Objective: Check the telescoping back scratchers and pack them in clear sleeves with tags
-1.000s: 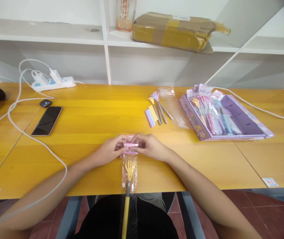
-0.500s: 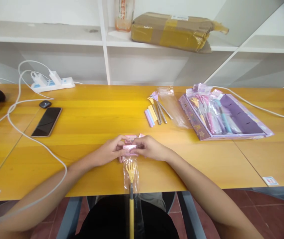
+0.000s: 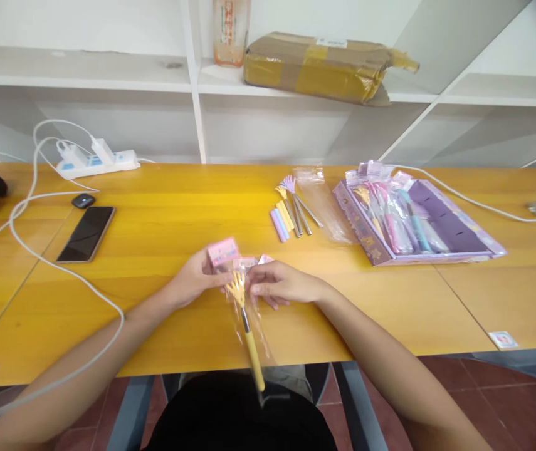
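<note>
Yellow back scratcher (image 3: 247, 316): small hand-shaped claw head at top, short dark metal neck, yellow grip below; lies tilted, head up near the fingers, grip running down and slightly right past the near table edge; sits inside a clear plastic sleeve (image 3: 257, 335), crinkled, glossy, open at the head end; pink header card (image 3: 223, 250) with printed pattern, folded up and away from the sleeve mouth, angled toward the camera, just left of and above the claw head; a second bit of pink card (image 3: 264, 259) shows just right of the head; claw head right at the sleeve mouth, whether fully out cannot be told.
</note>
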Tool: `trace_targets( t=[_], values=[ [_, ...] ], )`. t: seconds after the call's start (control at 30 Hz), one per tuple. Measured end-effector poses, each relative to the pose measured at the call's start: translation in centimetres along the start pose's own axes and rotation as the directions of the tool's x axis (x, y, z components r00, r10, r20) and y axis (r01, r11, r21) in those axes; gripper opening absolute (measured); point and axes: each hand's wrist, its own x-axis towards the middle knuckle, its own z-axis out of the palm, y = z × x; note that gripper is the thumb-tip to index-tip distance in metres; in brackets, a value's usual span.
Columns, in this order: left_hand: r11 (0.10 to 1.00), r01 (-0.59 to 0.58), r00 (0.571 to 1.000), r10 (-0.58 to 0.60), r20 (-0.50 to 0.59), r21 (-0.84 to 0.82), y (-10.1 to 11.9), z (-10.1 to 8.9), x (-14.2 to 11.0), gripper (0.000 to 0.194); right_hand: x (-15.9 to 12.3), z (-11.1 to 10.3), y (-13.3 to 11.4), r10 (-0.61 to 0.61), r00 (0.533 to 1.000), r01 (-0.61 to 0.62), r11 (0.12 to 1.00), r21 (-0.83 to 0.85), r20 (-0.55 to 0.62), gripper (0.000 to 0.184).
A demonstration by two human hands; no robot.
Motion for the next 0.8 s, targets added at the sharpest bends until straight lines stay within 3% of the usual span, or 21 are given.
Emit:
trace_targets(
  t=[0.13, 0.23, 0.4, 0.5, 0.57, 0.63, 0.7, 0.8],
  values=[
    [0.981, -0.145, 0.951, 0.102, -0.292, -0.127, 0.6, -0.5, 0.5, 0.055, -0.1, 0.1, 0.0, 0.044, 0.984, -0.04, 0.999, -0.032, 0.171, 0.041],
    [0.963, -0.207, 0.904, 0.121, -0.411, -0.174, 0.7, -0.8, 1.0, 0.051, 0.1, 0.2, 0.2, 0.015, 0.985, -0.006, 0.998, -0.055, 0.174, 0.039],
    [0.925, -0.292, 0.907, 0.186, -0.379, -0.244, 0.7, -1.4, 1.2, 0.055, 0.0, -0.9, -0.9, -0.019, 0.996, 0.023, 0.999, -0.048, 0.086, 0.047],
    [0.923, -0.292, 0.918, 0.198, -0.343, -0.251, 0.7, -1.5, 1.2, 0.057, -2.2, -3.2, -3.6, -0.125, 0.979, 0.094, 0.979, -0.183, -0.162, 0.049],
    [0.93, -0.275, 0.925, 0.188, -0.33, -0.242, 0.7, -1.5, 1.2, 0.056, -5.0, -5.7, -5.8, -0.204, 0.895, 0.02, 0.907, -0.42, -0.397, 0.042],
    [0.942, -0.242, 0.937, 0.166, -0.309, -0.23, 0.6, -1.3, 1.2, 0.054, -8.5, -9.1, -7.7, -0.259, 0.735, -0.258, 0.747, -0.613, -0.626, 0.032],
    [0.957, -0.205, 0.948, 0.142, -0.285, -0.206, 0.4, -1.2, 1.2, 0.051, -12.1, -13.2, -8.7, -0.28, 0.554, -0.567, 0.563, -0.601, -0.784, 0.025],
    [0.974, -0.174, 0.959, 0.135, -0.25, -0.145, 0.0, -1.0, 1.1, 0.045, -15.7, -19.0, -8.3, -0.273, 0.341, -0.855, 0.308, -0.418, -0.899, 0.025]
  ],
)
